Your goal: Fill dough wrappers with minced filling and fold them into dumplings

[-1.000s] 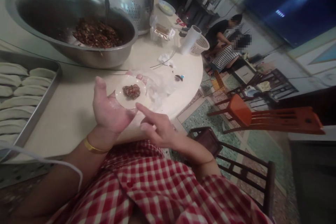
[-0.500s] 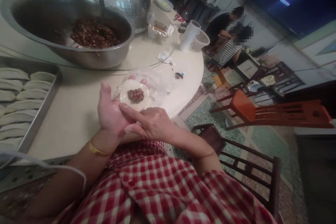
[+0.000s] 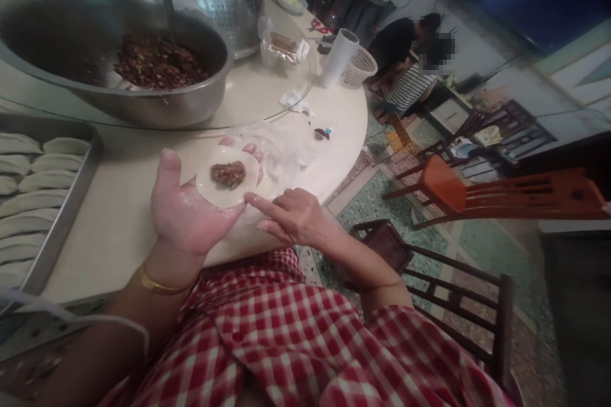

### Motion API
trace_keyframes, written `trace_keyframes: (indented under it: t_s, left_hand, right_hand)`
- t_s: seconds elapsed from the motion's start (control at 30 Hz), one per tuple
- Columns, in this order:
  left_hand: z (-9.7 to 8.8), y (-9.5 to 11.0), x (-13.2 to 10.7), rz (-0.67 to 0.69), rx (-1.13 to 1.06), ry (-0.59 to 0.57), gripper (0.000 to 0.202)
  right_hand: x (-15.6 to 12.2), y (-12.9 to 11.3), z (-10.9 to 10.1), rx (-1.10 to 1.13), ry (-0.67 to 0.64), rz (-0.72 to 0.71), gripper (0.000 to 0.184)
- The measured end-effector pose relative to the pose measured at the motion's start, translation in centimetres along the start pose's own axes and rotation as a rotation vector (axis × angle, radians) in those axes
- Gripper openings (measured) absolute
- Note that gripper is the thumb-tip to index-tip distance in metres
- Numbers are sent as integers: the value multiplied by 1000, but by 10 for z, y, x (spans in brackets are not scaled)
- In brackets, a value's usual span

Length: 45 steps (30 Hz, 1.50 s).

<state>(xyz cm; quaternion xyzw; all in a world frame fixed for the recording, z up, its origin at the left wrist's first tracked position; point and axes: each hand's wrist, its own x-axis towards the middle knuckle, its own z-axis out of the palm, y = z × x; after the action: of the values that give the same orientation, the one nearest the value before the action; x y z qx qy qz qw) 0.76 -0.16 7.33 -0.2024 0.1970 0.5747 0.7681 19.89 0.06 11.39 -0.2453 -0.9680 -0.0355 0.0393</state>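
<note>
My left hand (image 3: 188, 213) is turned palm up with the fingers stretched out. Across its palm and fingers lies a round white dumpling wrapper (image 3: 205, 181), flat and unfolded. A small mound of meat filling (image 3: 228, 175) sits near the middle of the wrapper. My right hand (image 3: 291, 213) is just to the right, its index finger pointing out and its tip at the wrapper's lower right edge. The thumb is apart from that finger and the other fingers are bent, with nothing seen between them.
A large metal bowl (image 3: 162, 108) of dark meat filling (image 3: 157, 63) with a spoon (image 3: 168, 16) stands at the back left. A metal tray (image 3: 71, 210) of folded dumplings (image 3: 33, 202) lies at left. Thin plastic (image 3: 286, 159) lies beyond my hands. Two people (image 3: 405, 70) are farther off.
My left hand with the wrapper has shifted left in view. My right index finger has gone from the left palm's edge to the wrapper's lower right edge, uncovering more of the wrapper.
</note>
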Motion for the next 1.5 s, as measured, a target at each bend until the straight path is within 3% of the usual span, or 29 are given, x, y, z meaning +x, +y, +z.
trace_keyframes:
  t_s: [0.07, 0.2, 0.33, 0.57, 0.67, 0.87, 1.23, 1.4, 1.5]
  left_hand:
    - [1, -1, 0, -22, 29, 19, 69]
    - [2, -1, -2, -34, 73, -1, 71]
    - [4, 0, -5, -36, 71, 25, 73]
    - [4, -2, -5, -90, 82, 23, 70]
    - [7, -2, -5, -96, 96, 26, 70]
    - [9, 0, -5, -82, 87, 33, 74]
    - [11, -5, -7, -125, 99, 1, 74]
    - [12, -4, -10, -133, 80, 9, 71]
    - [13, -3, -11, -129, 103, -26, 74]
  right_hand:
    - [0, 1, 2, -12, 54, -4, 47]
    - [-1, 7, 8, -68, 44, -39, 48]
    - [0, 16, 8, -103, 152, 0, 47]
    - [5, 24, 4, -127, 137, 94, 52]
    - [5, 26, 4, -119, 108, 67, 52]
    - [-6, 29, 8, -132, 198, 125, 42]
    - [-11, 15, 32, -163, 313, 158, 21]
    - [-19, 19, 41, -81, 118, 237, 21]
    - [-21, 20, 45, -78, 86, 254, 20]
